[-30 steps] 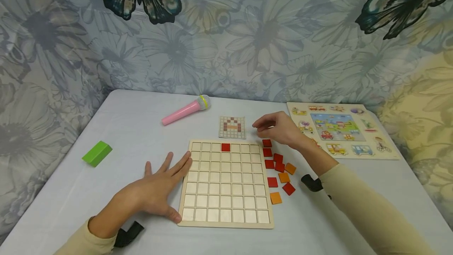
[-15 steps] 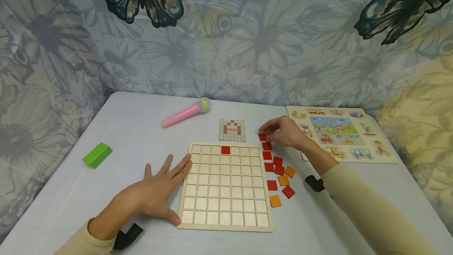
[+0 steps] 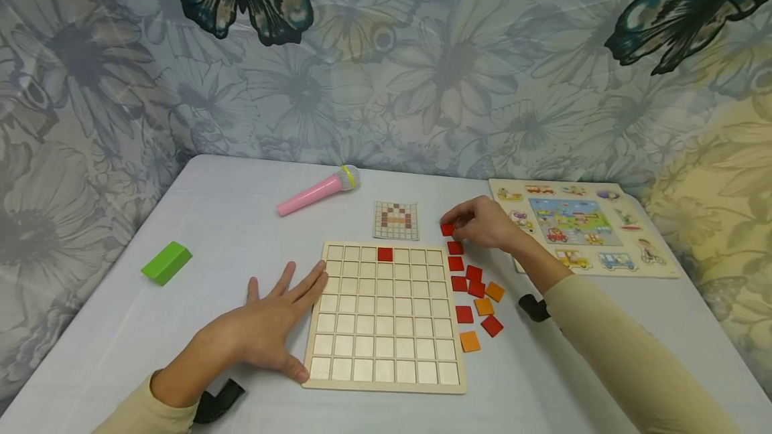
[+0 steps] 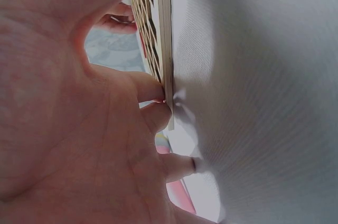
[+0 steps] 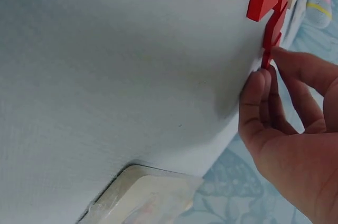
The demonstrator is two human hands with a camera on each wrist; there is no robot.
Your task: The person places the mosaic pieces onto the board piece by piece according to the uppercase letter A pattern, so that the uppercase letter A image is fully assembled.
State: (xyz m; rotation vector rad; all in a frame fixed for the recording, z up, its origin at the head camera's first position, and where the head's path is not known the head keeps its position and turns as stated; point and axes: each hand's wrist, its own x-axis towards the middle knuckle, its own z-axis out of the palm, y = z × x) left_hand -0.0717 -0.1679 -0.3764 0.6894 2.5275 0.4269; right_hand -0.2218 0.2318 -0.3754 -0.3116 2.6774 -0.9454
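The right grip (image 3: 485, 225) pinches a red tile (image 3: 446, 229), the farthest of the loose ones, just off the board's (image 3: 384, 387) far right corner. Other loose tiles (image 3: 470, 341) (red and orange) lie along the board's right side. The left grip (image 3: 265, 327) is spread, touching its left edge. One set tile (image 3: 384, 254) sits in its far row. Farther out on the counter (image 3: 241, 240) are a card (image 3: 395, 221), puzzle (image 3: 575, 220), microphone (image 3: 313, 194) and green block (image 3: 166, 263).
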